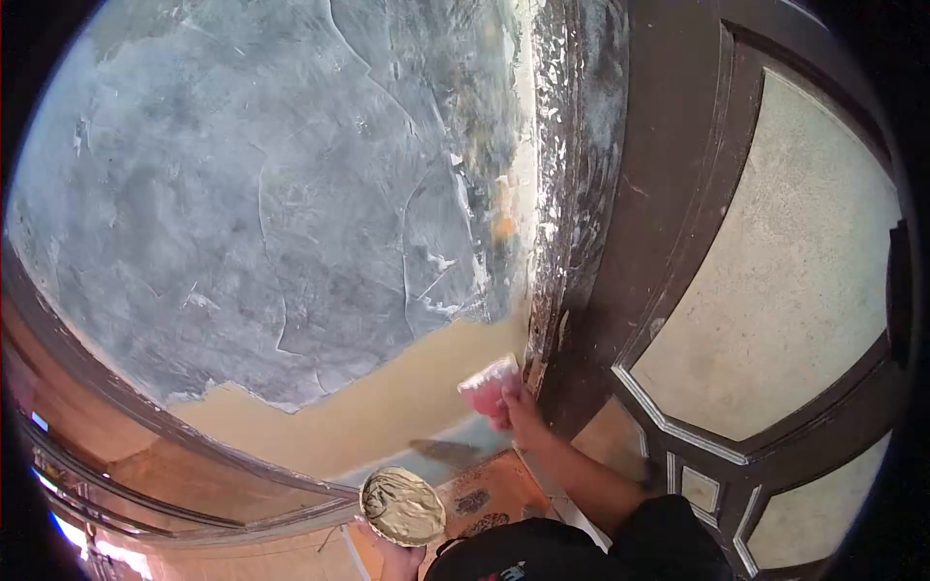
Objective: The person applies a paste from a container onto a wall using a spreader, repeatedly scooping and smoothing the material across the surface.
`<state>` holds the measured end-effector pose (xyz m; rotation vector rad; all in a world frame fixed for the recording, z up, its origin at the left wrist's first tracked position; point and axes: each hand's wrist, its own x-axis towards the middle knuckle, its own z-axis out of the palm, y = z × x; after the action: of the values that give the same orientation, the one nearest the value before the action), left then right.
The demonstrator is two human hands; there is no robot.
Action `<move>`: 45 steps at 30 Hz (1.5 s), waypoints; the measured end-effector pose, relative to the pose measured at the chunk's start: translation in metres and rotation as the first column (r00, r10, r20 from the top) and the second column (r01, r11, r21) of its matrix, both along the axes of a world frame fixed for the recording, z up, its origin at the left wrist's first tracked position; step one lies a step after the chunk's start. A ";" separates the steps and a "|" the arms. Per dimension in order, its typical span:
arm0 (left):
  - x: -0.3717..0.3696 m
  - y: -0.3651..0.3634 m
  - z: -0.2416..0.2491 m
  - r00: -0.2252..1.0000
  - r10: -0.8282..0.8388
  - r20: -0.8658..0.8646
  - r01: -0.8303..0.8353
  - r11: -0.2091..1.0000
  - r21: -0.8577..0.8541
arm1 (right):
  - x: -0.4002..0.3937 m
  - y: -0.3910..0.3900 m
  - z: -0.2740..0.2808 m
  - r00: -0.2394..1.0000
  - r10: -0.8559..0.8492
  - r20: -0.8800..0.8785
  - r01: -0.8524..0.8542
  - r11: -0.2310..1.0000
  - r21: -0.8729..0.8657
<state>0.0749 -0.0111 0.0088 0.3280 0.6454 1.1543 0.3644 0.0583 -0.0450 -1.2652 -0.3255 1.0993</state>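
My right hand [518,407] grips a red scraper [489,385] whose wide edge carries white paste. The scraper is at the lower right part of the wall, beside the dark door frame. Low in the view, my left hand [392,550] holds a round bowl [403,505] of cream-coloured paste from below. Grey, streaky plaster [242,194] covers most of the wall, and a smooth yellowish band [368,407] runs beneath it. Whether the scraper touches the wall is hard to tell.
A dark panelled door [668,194] with pale panels fills the right side. Its frame edge [552,174] is spotted with white. Dark trim [126,387] curves along the lower left. Orange-brown flooring [504,489] with dark marks shows below.
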 end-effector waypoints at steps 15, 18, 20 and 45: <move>0.008 -0.011 0.008 0.999 -0.039 -0.037 0.040 0.999 0.028 | 0.013 -0.008 0.022 0.999 0.038 -0.011 -0.036 0.988 0.152; 0.002 -0.011 -0.005 0.998 -0.038 -0.046 0.036 0.999 -0.032 | 0.009 0.002 0.076 0.996 -0.073 -0.054 0.084 0.965 0.250; 0.002 -0.011 -0.012 0.999 -0.049 -0.024 0.048 0.999 -0.021 | 0.014 0.012 0.094 0.999 -0.047 -0.028 0.052 0.966 0.252; -0.005 -0.016 -0.016 1.000 -0.001 0.029 0.001 1.000 -0.016 | -0.014 0.007 0.086 0.999 -0.026 0.032 0.012 0.923 0.384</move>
<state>0.0695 -0.0267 -0.0073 0.2976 0.6288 1.1506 0.3500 0.0652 0.0411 -0.9360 -0.5284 0.9407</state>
